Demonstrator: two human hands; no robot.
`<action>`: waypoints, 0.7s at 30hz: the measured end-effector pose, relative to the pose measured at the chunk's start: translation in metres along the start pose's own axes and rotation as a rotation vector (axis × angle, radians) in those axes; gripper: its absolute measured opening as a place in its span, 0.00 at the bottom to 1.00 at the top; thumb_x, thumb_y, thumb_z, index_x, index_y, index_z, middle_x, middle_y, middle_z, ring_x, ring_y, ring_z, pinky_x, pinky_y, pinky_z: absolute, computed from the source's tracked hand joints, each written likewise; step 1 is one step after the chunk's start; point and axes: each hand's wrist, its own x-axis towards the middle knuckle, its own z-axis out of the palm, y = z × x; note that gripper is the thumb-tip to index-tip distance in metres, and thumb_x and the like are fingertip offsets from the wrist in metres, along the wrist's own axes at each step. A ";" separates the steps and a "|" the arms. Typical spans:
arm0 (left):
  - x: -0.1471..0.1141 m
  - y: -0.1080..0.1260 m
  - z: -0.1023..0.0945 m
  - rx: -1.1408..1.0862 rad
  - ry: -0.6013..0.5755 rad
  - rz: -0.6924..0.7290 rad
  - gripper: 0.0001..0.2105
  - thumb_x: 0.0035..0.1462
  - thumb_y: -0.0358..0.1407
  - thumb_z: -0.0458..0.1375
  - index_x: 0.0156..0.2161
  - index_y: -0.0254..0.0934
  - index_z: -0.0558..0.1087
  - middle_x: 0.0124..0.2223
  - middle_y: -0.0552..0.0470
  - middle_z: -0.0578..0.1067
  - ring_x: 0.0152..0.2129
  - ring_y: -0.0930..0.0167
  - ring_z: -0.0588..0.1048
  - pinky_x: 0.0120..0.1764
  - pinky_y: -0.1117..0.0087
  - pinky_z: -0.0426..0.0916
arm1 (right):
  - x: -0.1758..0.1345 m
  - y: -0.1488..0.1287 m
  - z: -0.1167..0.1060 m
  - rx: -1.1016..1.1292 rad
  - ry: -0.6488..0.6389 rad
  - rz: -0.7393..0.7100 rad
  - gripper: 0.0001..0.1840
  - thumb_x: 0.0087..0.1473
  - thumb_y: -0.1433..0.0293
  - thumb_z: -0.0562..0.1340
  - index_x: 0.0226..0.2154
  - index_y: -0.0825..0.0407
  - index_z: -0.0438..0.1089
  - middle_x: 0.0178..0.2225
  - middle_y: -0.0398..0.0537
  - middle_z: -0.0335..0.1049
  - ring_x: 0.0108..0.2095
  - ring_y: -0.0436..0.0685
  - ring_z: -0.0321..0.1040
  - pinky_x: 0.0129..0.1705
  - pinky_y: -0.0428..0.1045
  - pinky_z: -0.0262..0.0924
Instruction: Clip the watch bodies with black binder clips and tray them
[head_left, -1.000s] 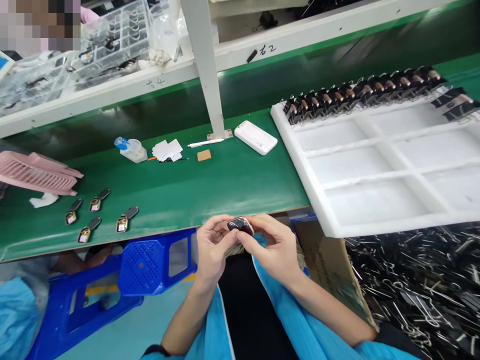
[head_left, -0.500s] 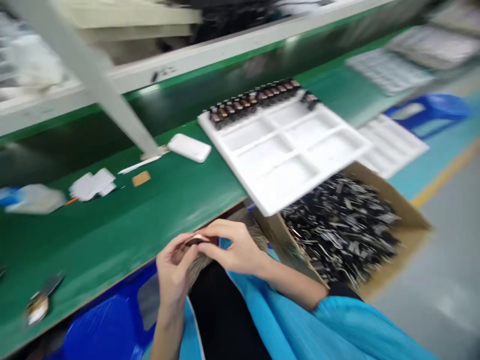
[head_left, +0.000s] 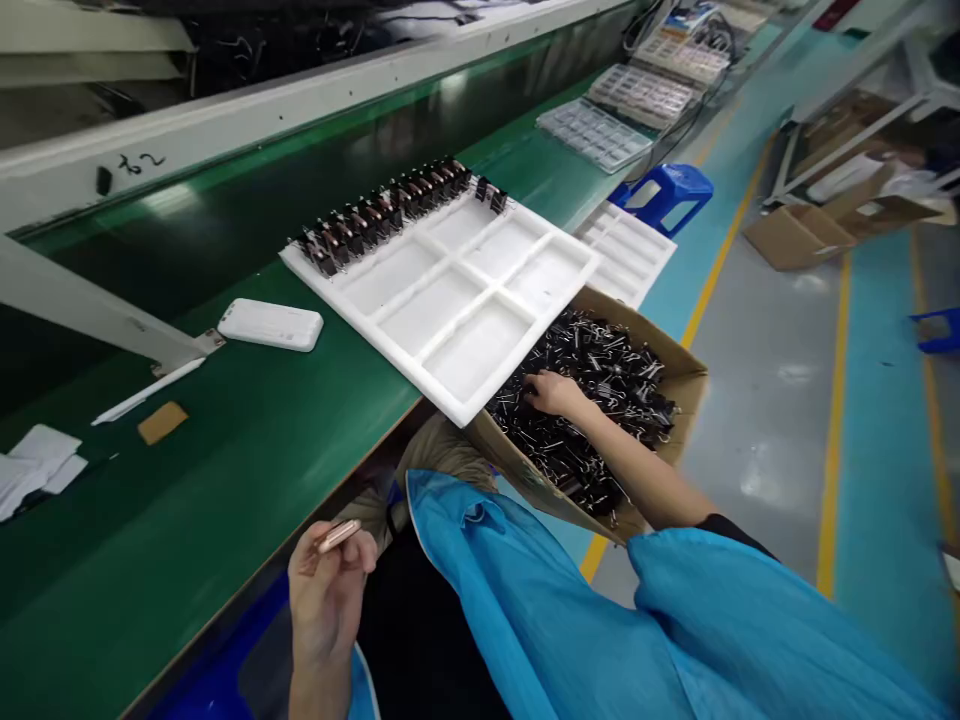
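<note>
My left hand is raised near the table's front edge, thumb and fingers closed on a small, flat rose-gold piece. Down in an open cardboard box of black binder clips, my right hand has its fingers curled among the clips. What its fingertips grip is hidden. A white compartment tray overhangs the table corner beside the box. Along its far edge stands a row of binder clips clamped on similar rose-gold pieces. Two clips sit at that row's right end.
On the green table lie a white rectangular case, a white pen, a tan pad and white papers. A slanted white post meets the tabletop. A blue stool stands beyond the tray.
My hands were together around the small piece; they have parted. The right hand has moved right into the clip box, while the left keeps the piece. The view has swung right.
</note>
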 end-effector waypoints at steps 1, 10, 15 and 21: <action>-0.001 0.000 0.003 -0.006 0.017 0.008 0.13 0.44 0.43 0.79 0.37 0.50 0.86 0.24 0.57 0.79 0.16 0.74 0.73 0.23 0.72 0.72 | 0.006 -0.001 0.008 -0.042 -0.033 0.010 0.20 0.66 0.67 0.67 0.57 0.58 0.75 0.55 0.63 0.77 0.56 0.66 0.74 0.58 0.59 0.66; -0.007 0.008 0.021 0.028 0.065 0.173 0.11 0.51 0.40 0.76 0.36 0.40 0.82 0.32 0.51 0.82 0.23 0.69 0.80 0.24 0.71 0.73 | 0.019 -0.002 0.037 -0.189 0.018 0.049 0.25 0.71 0.60 0.57 0.57 0.63 0.72 0.52 0.80 0.74 0.52 0.77 0.76 0.50 0.62 0.66; -0.005 0.014 0.025 0.104 0.073 0.228 0.10 0.56 0.36 0.73 0.41 0.40 0.80 0.34 0.51 0.83 0.27 0.71 0.80 0.28 0.73 0.75 | -0.006 0.008 0.013 -0.031 0.154 0.053 0.27 0.70 0.61 0.59 0.64 0.60 0.63 0.48 0.71 0.77 0.51 0.70 0.76 0.52 0.58 0.66; 0.002 0.017 0.023 0.122 0.087 0.139 0.19 0.53 0.40 0.75 0.48 0.36 0.81 0.34 0.47 0.83 0.30 0.68 0.82 0.31 0.70 0.76 | -0.060 0.026 -0.028 0.983 0.383 0.183 0.18 0.58 0.53 0.70 0.26 0.46 0.71 0.39 0.69 0.78 0.44 0.69 0.79 0.48 0.65 0.70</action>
